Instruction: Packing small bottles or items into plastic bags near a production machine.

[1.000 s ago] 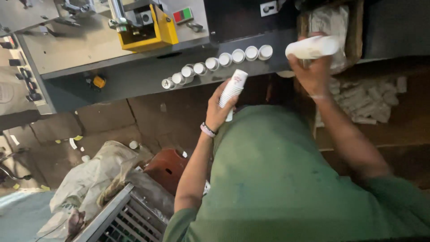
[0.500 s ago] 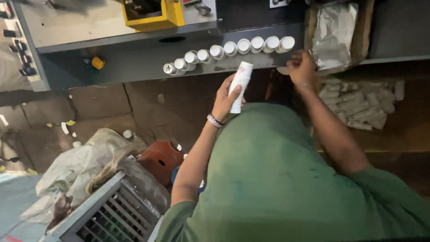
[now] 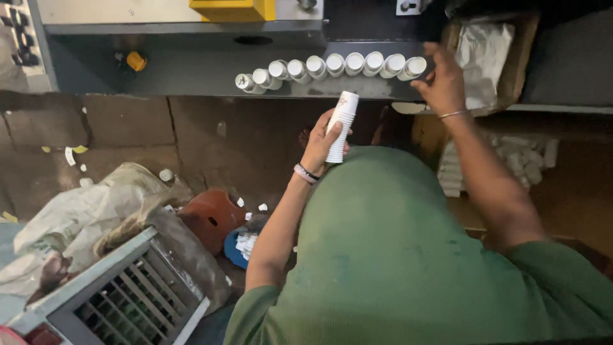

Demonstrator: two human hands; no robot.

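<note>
**Head view: right hand now at the end of the cup row**

The right hand (image 3: 442, 82), which a second ago held a white stack high, now rests empty, fingers loose, at the right end of the cup row (image 3: 329, 68) on the machine ledge (image 3: 191, 76). The left hand (image 3: 321, 142) stays closed around a stack of cups (image 3: 341, 126) below the ledge's front edge. The green shirt (image 3: 408, 255) hides the lap and floor beneath; the box (image 3: 491, 57) contents are unclear
</note>
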